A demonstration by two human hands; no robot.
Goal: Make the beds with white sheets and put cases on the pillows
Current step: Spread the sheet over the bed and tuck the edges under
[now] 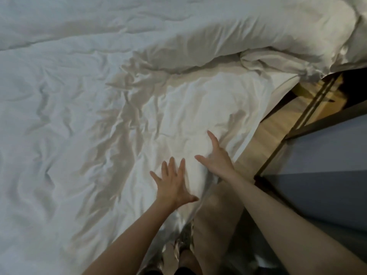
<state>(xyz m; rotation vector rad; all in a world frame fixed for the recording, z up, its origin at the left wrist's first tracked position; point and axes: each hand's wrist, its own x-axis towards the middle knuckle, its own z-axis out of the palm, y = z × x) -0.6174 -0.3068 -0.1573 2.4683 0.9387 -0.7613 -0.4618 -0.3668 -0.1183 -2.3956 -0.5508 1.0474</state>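
Looking down from my own head, I stood at the side of a bed covered by a white sheet, wrinkled all over, its deepest creases running from the middle toward me. The sheet lay spread across the whole mattress, and its near edge hung over the side by my legs.

My left hand rested flat on the sheet close to that edge, fingers straight and fanned wide, gripping nothing. My right hand lay just beside it, a little farther up the bed, also open and flat, with palm and fingers on the cloth. I judged both hands were placed this way to press and sweep the creases out, since spread fingers cover more cloth than a pinch would.

At the head of the bed, up and to the right, sat a puffy roll of white bedding. I could not tell whether it was a pillow or a folded quilt, or whether it had a case on. To the right of the bed showed a strip of wooden floor and a grey-blue surface.
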